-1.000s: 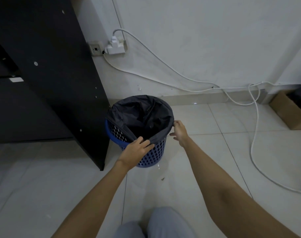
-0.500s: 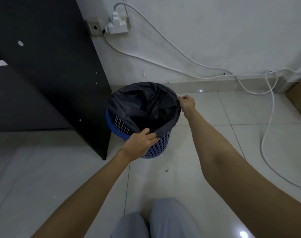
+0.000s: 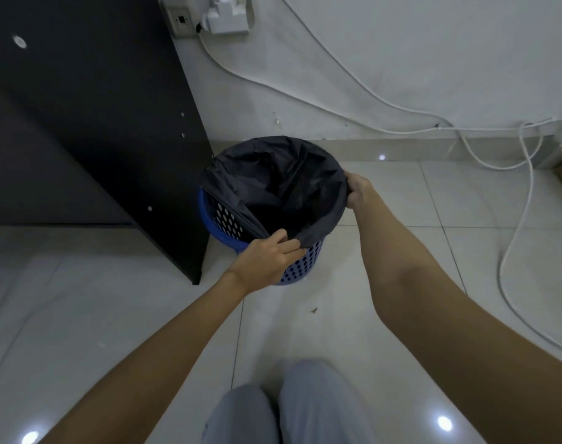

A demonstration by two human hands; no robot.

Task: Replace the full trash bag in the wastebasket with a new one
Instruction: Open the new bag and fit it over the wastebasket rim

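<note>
— Where is the wastebasket?

— The blue perforated wastebasket (image 3: pixel 300 267) stands on the pale tiled floor (image 3: pixel 385 331), close to the wall and just beside the edge of a dark cabinet panel (image 3: pixel 97 139).

— And the trash bag?

— The black trash bag (image 3: pixel 273 184) sits inside it. Its mouth is open and draped over the far and right parts of the rim; on the left side the bag edge has slipped inside, so the blue rim shows bare there.

— What are the hands doing?

— The left hand (image 3: pixel 266 259) pinches the bag's near edge at the front of the rim, fingers closed on the plastic. The right hand (image 3: pixel 359 192) grips the bag's edge at the right side of the rim, also closed on it. The two hands are apart, about a quarter of the rim between them.

— Anything else nearby?

— A white cable (image 3: pixel 510 251) trails from a wall plug (image 3: pixel 228 17) across the floor to the right. The person's knees in grey trousers (image 3: pixel 289 408) show at the bottom.
</note>
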